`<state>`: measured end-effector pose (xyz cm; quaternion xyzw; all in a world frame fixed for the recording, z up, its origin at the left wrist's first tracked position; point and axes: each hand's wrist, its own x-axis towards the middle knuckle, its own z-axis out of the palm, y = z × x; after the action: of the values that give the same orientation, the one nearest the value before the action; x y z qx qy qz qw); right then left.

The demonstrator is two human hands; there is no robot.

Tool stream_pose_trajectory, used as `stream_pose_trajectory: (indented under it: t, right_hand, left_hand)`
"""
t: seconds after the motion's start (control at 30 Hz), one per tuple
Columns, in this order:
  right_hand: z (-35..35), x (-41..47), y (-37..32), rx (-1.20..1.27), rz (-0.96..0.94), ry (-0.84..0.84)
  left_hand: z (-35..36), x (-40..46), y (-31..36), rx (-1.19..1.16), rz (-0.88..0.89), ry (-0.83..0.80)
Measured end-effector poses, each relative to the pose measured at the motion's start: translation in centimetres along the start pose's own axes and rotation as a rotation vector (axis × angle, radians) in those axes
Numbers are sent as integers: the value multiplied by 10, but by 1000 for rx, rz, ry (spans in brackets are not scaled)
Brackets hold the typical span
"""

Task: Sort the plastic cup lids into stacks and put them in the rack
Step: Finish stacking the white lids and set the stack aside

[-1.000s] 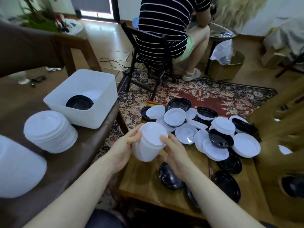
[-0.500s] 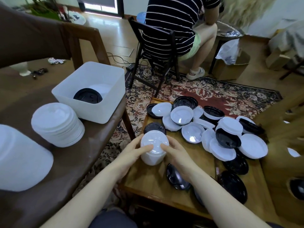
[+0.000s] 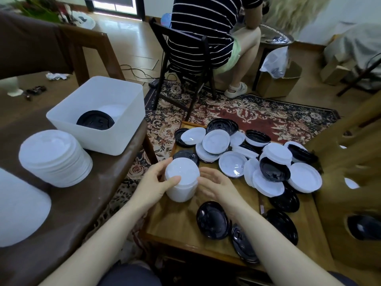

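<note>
On the bench at my left sit a white stack [image 3: 54, 156] and a bin [image 3: 97, 116] with a black lid [image 3: 95, 122] inside. My left hand [image 3: 153, 185] grips the lid stack [image 3: 181, 178], which stands on the table [image 3: 175, 219]. My right hand [image 3: 216, 187] is beside it, fingers relaxed and loose. Mixed lids [image 3: 268, 159] lie heaped to the right.

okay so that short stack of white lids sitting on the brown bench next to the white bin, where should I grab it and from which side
Probably take the stack of white lids low on its side wall, fingers and thumb on opposite sides, coming down from above. It stands upright on the brown bench and is round, so a grip near the bottom lifts every lid together. Come from the near side; the white bin crowds the far side.
</note>
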<state>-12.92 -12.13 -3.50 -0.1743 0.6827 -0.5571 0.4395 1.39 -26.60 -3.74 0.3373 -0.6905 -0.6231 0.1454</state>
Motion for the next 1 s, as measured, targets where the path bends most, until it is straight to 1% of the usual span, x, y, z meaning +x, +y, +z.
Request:
stream_pose_trajectory:
  t: [0.03, 0.1, 0.17, 0.2, 0.27, 0.33, 0.4, 0.47, 0.57, 0.63, 0.67, 0.7, 0.73, 0.8, 0.87, 0.93, 1.0]
  right_hand:
    - [-7, -2, -2, -128, -57, 36]
    - [-27, -8, -4, -455, -192, 160]
    - [-50, -13, -4, -781, -313, 286]
    - [-61, -16, -4, -889, -340, 335]
    - [-85, -18, -2, -1032, -334, 428]
    - [-108, -20, 3, -1159, -285, 515]
    - [-126, -19, 11, -1271, -228, 565]
    - [-139, -19, 21, -1374, -173, 555]
    - [-148, -22, 26, -1415, -134, 475]
    - [-149, -26, 22, -1368, -141, 464]
    - [-148, -30, 17, -1294, -157, 476]
    - [-145, -35, 11, -1165, -167, 486]
    - [-143, -41, 4, -981, -158, 482]
    - [-141, -52, -11, -544, -87, 436]
    - [-142, -59, -23, -214, 29, 388]
    - [-142, -60, -30, 11, 121, 322]
    - [-141, -55, -33, 163, 170, 253]
  left_hand:
    - [1, -2, 9, 135, 41, -9]
    - [6, -6, 26, 399, 147, -15]
    - [16, -9, 44, 561, 244, -24]
    - [23, -11, 53, 584, 276, -46]
    - [39, -16, 70, 595, 310, -131]
    - [58, -21, 81, 639, 300, -221]
    - [80, -24, 85, 649, 270, -275]
    - [98, -27, 80, 605, 221, -301]
    - [114, -31, 64, 542, 162, -321]
    - [118, -31, 55, 520, 131, -327]
    - [119, -30, 52, 509, 120, -331]
    - [121, -29, 50, 491, 113, -335]
    - [122, -27, 49, 462, 107, -335]
    - [125, -22, 48, 353, 86, -312]
    - [128, -16, 50, 186, 35, -263]
    - [132, -11, 52, 13, -38, -239]
    - [133, -10, 54, -159, -105, -264]
